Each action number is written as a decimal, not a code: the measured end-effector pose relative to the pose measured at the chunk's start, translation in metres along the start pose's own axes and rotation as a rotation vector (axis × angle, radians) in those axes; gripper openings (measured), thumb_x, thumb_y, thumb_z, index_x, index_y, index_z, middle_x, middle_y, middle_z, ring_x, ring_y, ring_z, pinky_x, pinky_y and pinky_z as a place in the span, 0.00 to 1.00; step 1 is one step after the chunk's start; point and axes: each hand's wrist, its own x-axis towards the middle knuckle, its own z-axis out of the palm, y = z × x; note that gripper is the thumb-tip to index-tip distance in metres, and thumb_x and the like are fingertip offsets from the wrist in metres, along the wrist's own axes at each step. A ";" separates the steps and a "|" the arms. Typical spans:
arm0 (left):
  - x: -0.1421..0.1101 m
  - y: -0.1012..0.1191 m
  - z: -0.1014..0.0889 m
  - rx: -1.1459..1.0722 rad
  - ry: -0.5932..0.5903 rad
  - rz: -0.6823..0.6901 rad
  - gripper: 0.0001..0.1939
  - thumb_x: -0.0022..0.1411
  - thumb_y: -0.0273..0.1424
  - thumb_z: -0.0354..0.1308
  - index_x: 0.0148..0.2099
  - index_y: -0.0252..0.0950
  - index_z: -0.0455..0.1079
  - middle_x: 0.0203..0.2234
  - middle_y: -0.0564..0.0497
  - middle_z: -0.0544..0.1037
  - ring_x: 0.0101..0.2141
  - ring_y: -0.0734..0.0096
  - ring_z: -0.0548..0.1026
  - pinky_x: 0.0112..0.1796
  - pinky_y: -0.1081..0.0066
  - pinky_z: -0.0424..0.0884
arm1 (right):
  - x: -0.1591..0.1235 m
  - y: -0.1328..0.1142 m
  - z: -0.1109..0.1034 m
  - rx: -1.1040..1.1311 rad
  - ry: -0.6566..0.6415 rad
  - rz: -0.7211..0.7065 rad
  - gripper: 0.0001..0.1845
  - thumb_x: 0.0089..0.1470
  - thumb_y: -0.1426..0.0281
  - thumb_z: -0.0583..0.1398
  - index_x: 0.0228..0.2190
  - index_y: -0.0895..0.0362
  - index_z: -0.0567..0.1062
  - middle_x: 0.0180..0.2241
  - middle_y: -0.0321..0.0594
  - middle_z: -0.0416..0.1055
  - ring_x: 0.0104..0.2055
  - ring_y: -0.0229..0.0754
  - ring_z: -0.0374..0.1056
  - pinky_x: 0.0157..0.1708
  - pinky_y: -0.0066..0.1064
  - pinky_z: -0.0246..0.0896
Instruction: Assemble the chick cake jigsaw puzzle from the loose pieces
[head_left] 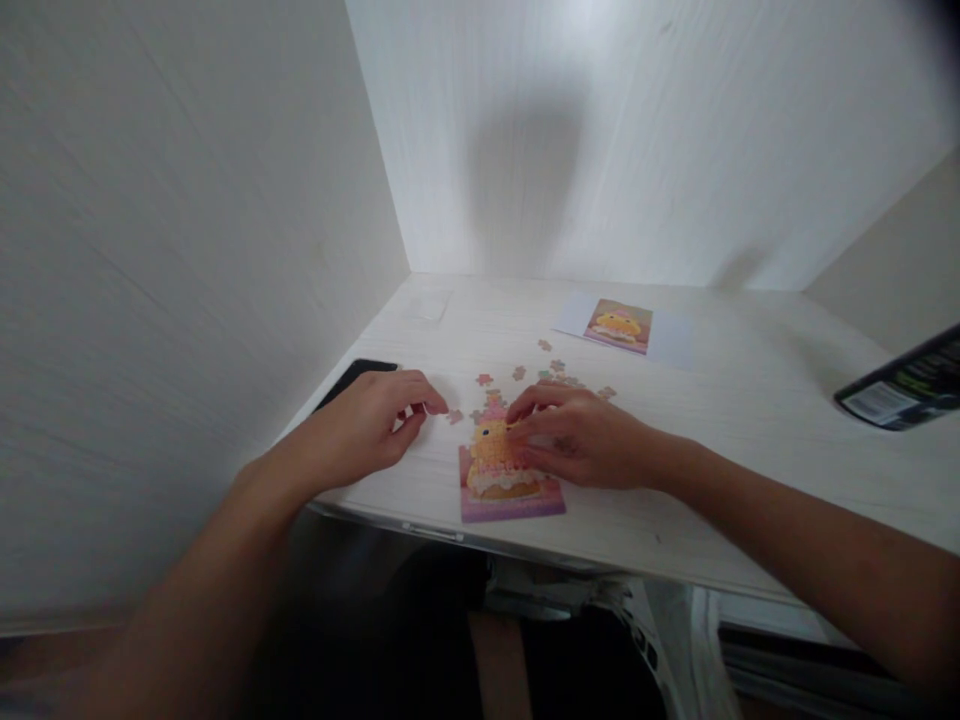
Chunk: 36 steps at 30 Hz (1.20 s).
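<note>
A partly assembled jigsaw puzzle lies near the table's front edge, its lower rows joined and its upper outline uneven. It shows a yellow figure with a pink top above a cake-like base. My right hand rests over the puzzle's right side, fingers bent and drawn together at its surface. Whatever is under those fingertips is hidden. To the left, my left hand hovers low with its thumb and index finger apart and nothing between them. Its index fingertip is beside a loose puzzle piece. A reddish puzzle piece lies just above the puzzle.
Several more loose pieces are scattered behind my right hand. A picture card with the same figure lies on white paper farther back. A dark flat object sits by the left wall, and a dark bottle at far right.
</note>
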 end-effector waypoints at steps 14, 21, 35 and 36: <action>0.003 -0.003 0.003 0.116 -0.061 -0.116 0.15 0.63 0.24 0.53 0.50 0.33 0.75 0.44 0.48 0.78 0.43 0.63 0.75 0.50 0.63 0.69 | 0.000 0.047 -0.020 -0.225 0.705 0.112 0.14 0.54 0.79 0.56 0.39 0.56 0.78 0.34 0.42 0.73 0.35 0.42 0.68 0.37 0.37 0.65; 0.009 0.006 0.013 0.089 -0.094 -0.030 0.15 0.67 0.24 0.51 0.51 0.33 0.74 0.47 0.47 0.78 0.48 0.61 0.74 0.54 0.61 0.67 | -0.001 0.058 -0.019 -0.194 0.720 0.159 0.15 0.53 0.79 0.55 0.38 0.55 0.78 0.33 0.41 0.72 0.35 0.42 0.67 0.34 0.36 0.63; 0.022 0.004 0.023 0.071 -0.059 0.015 0.14 0.66 0.25 0.51 0.49 0.34 0.75 0.43 0.47 0.78 0.40 0.66 0.75 0.49 0.65 0.68 | -0.001 0.051 -0.019 -0.194 0.712 0.154 0.14 0.55 0.77 0.54 0.38 0.56 0.78 0.33 0.42 0.73 0.35 0.42 0.67 0.36 0.37 0.63; 0.023 0.004 0.023 0.069 -0.062 0.002 0.14 0.66 0.25 0.51 0.49 0.34 0.75 0.42 0.47 0.79 0.40 0.66 0.75 0.49 0.65 0.68 | -0.001 0.051 -0.019 -0.192 0.713 0.151 0.14 0.55 0.77 0.54 0.38 0.56 0.78 0.33 0.42 0.73 0.35 0.42 0.67 0.36 0.37 0.63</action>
